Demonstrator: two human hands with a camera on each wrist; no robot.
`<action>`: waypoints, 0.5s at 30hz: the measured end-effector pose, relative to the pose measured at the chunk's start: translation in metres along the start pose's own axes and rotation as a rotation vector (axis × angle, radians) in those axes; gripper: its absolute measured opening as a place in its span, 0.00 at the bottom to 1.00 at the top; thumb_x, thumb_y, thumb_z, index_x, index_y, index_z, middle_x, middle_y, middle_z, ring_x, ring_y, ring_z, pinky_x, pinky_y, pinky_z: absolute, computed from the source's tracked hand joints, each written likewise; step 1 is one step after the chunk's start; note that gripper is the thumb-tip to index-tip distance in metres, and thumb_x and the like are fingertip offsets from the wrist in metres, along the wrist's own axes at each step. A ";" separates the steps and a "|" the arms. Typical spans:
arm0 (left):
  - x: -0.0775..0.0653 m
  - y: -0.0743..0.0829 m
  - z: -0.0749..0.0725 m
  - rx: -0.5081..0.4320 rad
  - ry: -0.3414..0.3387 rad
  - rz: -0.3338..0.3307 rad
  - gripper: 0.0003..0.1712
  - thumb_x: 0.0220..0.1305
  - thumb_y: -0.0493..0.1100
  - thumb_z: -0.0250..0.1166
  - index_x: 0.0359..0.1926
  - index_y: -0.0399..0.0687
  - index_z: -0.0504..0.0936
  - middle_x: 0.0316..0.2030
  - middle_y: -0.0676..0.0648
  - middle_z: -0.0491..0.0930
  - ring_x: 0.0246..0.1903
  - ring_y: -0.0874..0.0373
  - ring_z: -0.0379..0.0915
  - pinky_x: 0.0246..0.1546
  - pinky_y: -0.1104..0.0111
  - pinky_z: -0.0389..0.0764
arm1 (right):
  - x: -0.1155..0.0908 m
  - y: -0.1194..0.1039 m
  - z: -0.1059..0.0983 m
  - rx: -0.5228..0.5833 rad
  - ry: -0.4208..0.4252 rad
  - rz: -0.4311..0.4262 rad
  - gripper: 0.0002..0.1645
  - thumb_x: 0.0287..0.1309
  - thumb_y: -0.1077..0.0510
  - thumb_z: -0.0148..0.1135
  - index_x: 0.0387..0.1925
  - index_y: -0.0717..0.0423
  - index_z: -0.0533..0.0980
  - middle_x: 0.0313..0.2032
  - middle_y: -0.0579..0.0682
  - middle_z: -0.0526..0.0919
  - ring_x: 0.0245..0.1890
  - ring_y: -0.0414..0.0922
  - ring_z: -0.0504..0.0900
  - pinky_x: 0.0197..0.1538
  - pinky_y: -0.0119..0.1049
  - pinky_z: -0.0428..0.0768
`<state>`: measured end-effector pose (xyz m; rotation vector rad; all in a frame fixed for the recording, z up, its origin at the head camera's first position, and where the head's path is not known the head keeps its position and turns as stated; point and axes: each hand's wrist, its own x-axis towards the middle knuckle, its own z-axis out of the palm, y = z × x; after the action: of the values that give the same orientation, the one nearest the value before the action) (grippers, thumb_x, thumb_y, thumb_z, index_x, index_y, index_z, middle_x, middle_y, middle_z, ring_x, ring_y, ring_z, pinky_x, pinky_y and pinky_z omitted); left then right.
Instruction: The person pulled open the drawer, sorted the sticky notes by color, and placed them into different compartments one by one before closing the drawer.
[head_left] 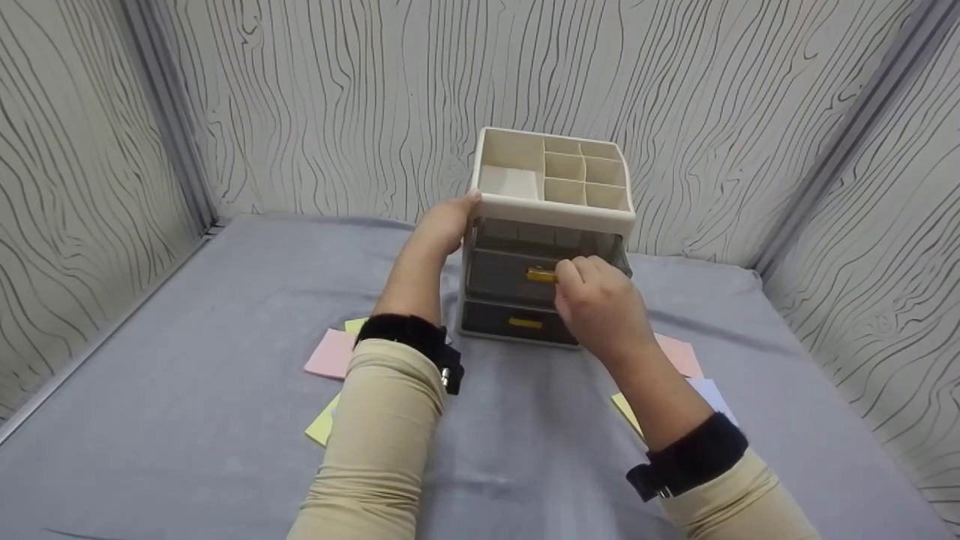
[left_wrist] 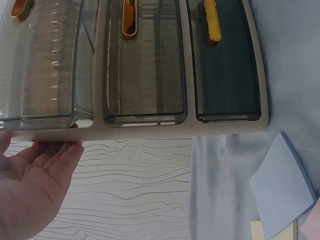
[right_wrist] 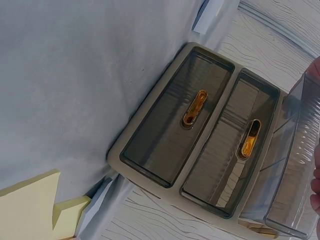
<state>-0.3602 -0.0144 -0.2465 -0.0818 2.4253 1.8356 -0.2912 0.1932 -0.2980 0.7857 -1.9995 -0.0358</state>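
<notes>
Here, from the left, a pink pad (head_left: 330,354) lies on the cloth-covered desk (head_left: 187,465). Next comes the left grip (head_left: 446,225), its fingers extended against the left side of the drawer organizer (head_left: 553,210), thumb at the upper front corner. The organizer stands upright on the desk, its top drawer (head_left: 499,277) slid out, its middle drawer (right_wrist: 227,155) and bottom drawer (right_wrist: 165,135) in. The right grip (head_left: 600,300) curls at the right end of the top drawer's yellow handle (head_left: 537,274), seemingly pinching it. Farthest right lies a blue pad (head_left: 709,397).

A hard pull could bring the drawer out altogether, or tip the organizer forward if the left fingers press too weakly; the off-centre hold might skew and jam it. The organizer's front faces the person, its long axis vertical; the yellow handle runs side to side.
</notes>
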 end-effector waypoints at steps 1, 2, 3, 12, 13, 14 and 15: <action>0.000 0.000 0.000 -0.005 0.000 0.002 0.34 0.68 0.61 0.41 0.63 0.41 0.65 0.61 0.44 0.66 0.62 0.51 0.59 0.59 0.59 0.64 | 0.000 -0.001 -0.001 0.002 -0.002 0.002 0.04 0.47 0.68 0.54 0.23 0.61 0.68 0.19 0.52 0.71 0.20 0.48 0.71 0.22 0.39 0.73; 0.000 -0.001 0.000 -0.007 0.002 0.003 0.34 0.68 0.61 0.41 0.63 0.42 0.65 0.61 0.44 0.67 0.62 0.50 0.59 0.59 0.59 0.64 | -0.001 -0.001 -0.002 0.001 -0.006 0.003 0.04 0.47 0.68 0.54 0.23 0.61 0.68 0.19 0.52 0.71 0.20 0.47 0.71 0.22 0.39 0.73; -0.001 -0.001 0.000 -0.007 0.005 0.002 0.34 0.68 0.61 0.41 0.63 0.42 0.65 0.60 0.44 0.67 0.62 0.50 0.59 0.59 0.59 0.64 | -0.001 -0.002 -0.003 -0.002 -0.008 0.003 0.03 0.48 0.68 0.54 0.23 0.61 0.68 0.19 0.52 0.71 0.20 0.47 0.71 0.22 0.39 0.74; -0.002 -0.003 0.001 -0.013 0.003 0.027 0.35 0.67 0.63 0.41 0.64 0.43 0.63 0.63 0.45 0.63 0.64 0.50 0.56 0.61 0.58 0.61 | -0.003 -0.010 -0.013 0.028 0.035 -0.039 0.05 0.44 0.69 0.55 0.21 0.61 0.67 0.18 0.52 0.68 0.18 0.48 0.69 0.21 0.39 0.70; -0.002 -0.002 0.001 -0.014 0.001 0.026 0.35 0.67 0.62 0.41 0.64 0.43 0.63 0.63 0.45 0.63 0.64 0.50 0.56 0.61 0.58 0.61 | -0.003 -0.011 -0.014 0.031 0.038 -0.042 0.06 0.44 0.69 0.54 0.21 0.61 0.66 0.17 0.51 0.68 0.18 0.48 0.68 0.20 0.39 0.70; -0.002 -0.002 0.001 -0.016 0.000 0.026 0.35 0.67 0.62 0.41 0.64 0.43 0.63 0.64 0.45 0.62 0.64 0.50 0.55 0.61 0.58 0.61 | -0.003 -0.012 -0.015 0.031 0.041 -0.045 0.06 0.44 0.70 0.54 0.20 0.61 0.66 0.17 0.51 0.67 0.18 0.48 0.68 0.20 0.39 0.69; -0.002 -0.002 0.001 -0.014 0.000 0.024 0.36 0.67 0.62 0.41 0.65 0.43 0.62 0.64 0.45 0.62 0.64 0.50 0.55 0.61 0.58 0.61 | -0.004 -0.012 -0.016 0.027 0.041 -0.047 0.06 0.44 0.70 0.53 0.20 0.61 0.66 0.17 0.51 0.66 0.17 0.48 0.67 0.20 0.39 0.68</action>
<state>-0.3581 -0.0145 -0.2487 -0.0539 2.4244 1.8626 -0.2712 0.1900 -0.2963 0.8444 -1.9466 -0.0198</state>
